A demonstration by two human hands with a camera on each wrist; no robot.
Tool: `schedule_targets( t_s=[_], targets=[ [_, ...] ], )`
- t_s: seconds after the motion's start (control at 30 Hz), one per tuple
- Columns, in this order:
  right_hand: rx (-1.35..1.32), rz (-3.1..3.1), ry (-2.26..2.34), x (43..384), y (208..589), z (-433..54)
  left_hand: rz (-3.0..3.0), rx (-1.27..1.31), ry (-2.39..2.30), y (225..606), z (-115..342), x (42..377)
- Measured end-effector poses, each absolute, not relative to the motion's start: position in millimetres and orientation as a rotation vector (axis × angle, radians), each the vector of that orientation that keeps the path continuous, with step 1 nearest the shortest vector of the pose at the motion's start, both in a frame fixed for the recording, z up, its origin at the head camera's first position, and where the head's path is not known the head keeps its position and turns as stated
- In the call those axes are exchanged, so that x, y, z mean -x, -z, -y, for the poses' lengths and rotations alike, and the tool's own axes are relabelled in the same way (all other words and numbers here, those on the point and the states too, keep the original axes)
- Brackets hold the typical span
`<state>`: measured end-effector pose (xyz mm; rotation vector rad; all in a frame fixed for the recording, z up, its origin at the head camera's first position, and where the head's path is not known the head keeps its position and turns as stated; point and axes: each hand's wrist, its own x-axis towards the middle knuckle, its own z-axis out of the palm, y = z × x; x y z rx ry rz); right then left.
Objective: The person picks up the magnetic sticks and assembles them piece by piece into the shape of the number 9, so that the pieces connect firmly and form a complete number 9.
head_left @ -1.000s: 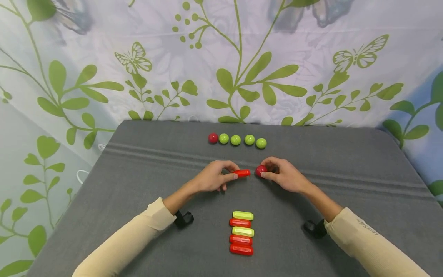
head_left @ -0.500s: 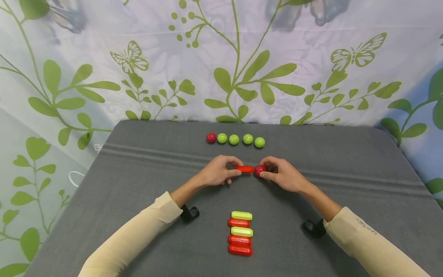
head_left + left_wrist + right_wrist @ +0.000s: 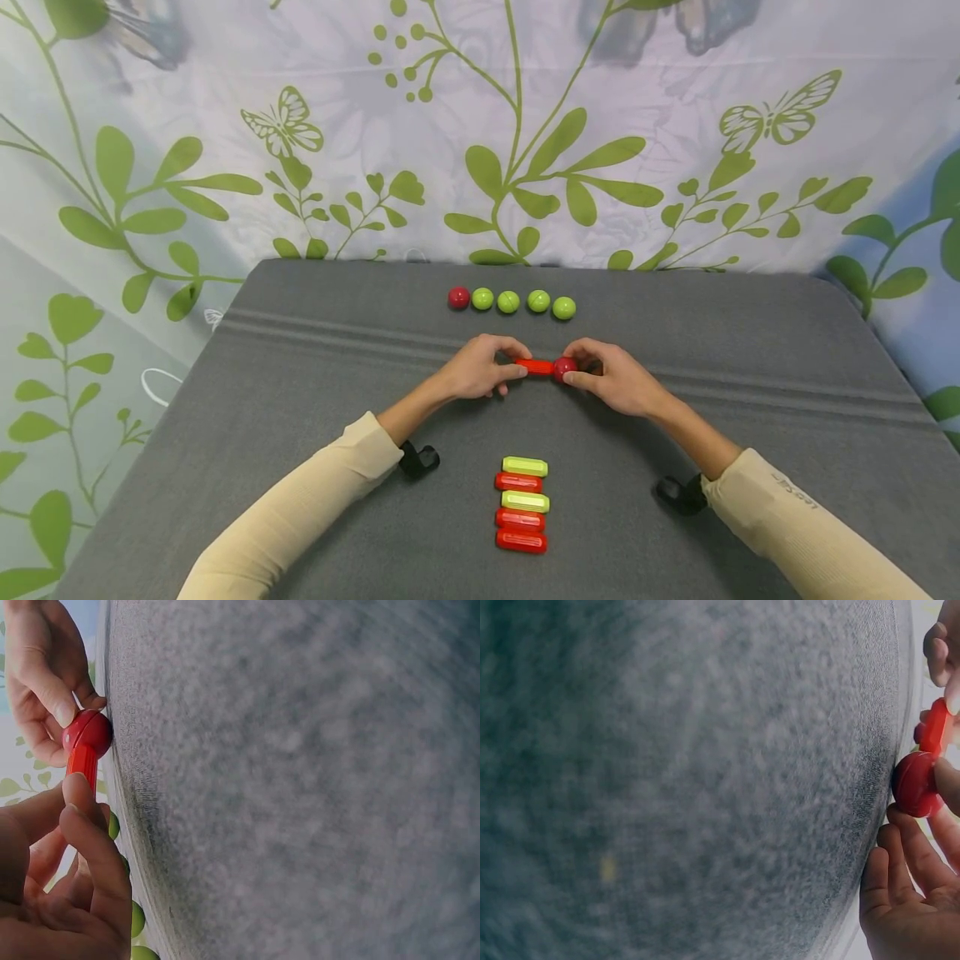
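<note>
My left hand (image 3: 483, 368) pinches a red ribbed plastic stick (image 3: 537, 367) by its left end, between thumb and fingers. A dark red ball (image 3: 565, 369) with a seam around it is held by the thumb and fingers of my right hand (image 3: 617, 379). The stick's right end meets the ball's left side. In the left wrist view the red stick (image 3: 82, 762) lines up with the ball (image 3: 88, 733), end against its surface. From the right wrist, the ball (image 3: 916, 784) sits close over the cloth, the stick (image 3: 934, 726) beyond it.
Behind the hands, a row holds a dark red ball (image 3: 459, 298) and several green balls (image 3: 508, 302). Nearer me lies a column of sticks, yellow-green (image 3: 525, 501) and red (image 3: 521, 542). Grey cloth (image 3: 360, 533) covers the table; a patterned curtain (image 3: 420, 150) hangs behind.
My left hand has moved right and slightly away from me with the red stick, closing the gap until its end met the ball. My right hand has stayed in place with the ball.
</note>
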<state>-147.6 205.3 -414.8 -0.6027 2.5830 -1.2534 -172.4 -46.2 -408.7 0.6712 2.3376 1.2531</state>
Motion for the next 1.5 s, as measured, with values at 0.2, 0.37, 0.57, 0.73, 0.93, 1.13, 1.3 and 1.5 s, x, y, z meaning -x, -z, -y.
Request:
schedule_targets(
  t_s=[0.2,0.37,0.57,0.73,0.93,1.13,1.3,1.5],
  targets=[
    [0.611,-2.591,1.245,146.7,413.7,-205.3,-2.349,-0.667,-1.244,410.4,45.4,173.5],
    [0.605,-2.597,1.236,145.7,412.9,-204.7,-2.350,-0.673,-1.251,410.4,45.7,173.7],
    [0.601,-2.612,1.212,144.9,412.1,-203.7,-2.364,-0.668,-1.228,410.4,45.7,173.6],
    [0.606,-2.608,1.208,145.0,411.5,-203.1,-2.374,-0.666,-1.226,411.5,45.8,173.8],
    [0.603,-2.619,1.203,145.2,412.2,-203.9,-2.370,-0.668,-1.236,412.3,45.4,174.2],
    [0.620,-2.629,1.193,146.2,413.1,-202.5,-2.375,-0.677,-1.240,412.1,47.1,174.4],
    [0.671,-2.638,1.176,146.3,414.0,-201.4,-2.384,-0.676,-1.234,412.9,48.9,174.5],
    [0.656,-2.641,1.176,144.5,413.7,-205.2,-2.358,-0.682,-1.252,414.1,46.1,175.1]
  ],
)
